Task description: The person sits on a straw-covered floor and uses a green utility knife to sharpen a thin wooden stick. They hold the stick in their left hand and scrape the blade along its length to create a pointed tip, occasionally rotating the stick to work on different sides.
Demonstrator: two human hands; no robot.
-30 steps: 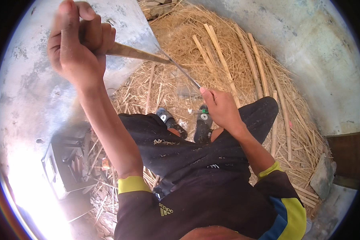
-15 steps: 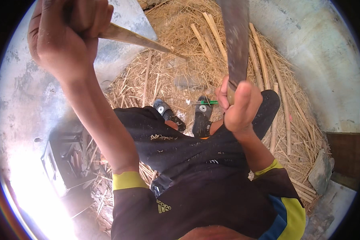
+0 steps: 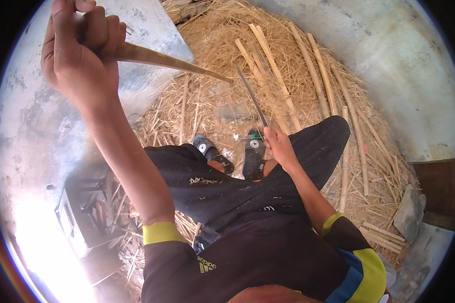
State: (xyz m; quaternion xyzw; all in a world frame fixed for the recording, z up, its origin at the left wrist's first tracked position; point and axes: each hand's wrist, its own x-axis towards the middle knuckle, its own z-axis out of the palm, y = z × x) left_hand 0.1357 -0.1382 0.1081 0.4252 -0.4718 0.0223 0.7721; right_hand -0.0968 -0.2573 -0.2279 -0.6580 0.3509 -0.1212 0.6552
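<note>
My left hand (image 3: 83,53) is raised at the upper left, fingers wrapped round the top of a split bamboo strip (image 3: 172,61). The strip slants down to the right, its far end low over the straw-covered floor. Between my knees and lower down, my right hand (image 3: 282,147) grips a machete by its handle, mostly hidden in my fist. The dark machete blade (image 3: 252,96) is seen nearly edge-on, pointing up and away. Its tip is close to the far end of the strip; I cannot tell whether they touch.
Bamboo shavings (image 3: 212,45) cover the floor. Several bamboo poles (image 3: 308,70) lie ahead and to the right. My feet in dark sandals (image 3: 253,159) are by a green-and-white item. Pale walls curve around, with a flat stone (image 3: 408,214) at right and a dark frame (image 3: 81,217) at left.
My right hand has swung the machete down and away from me; its blade has turned from broad side to nearly edge-on. The bamboo strip has barely shifted in my left hand.
</note>
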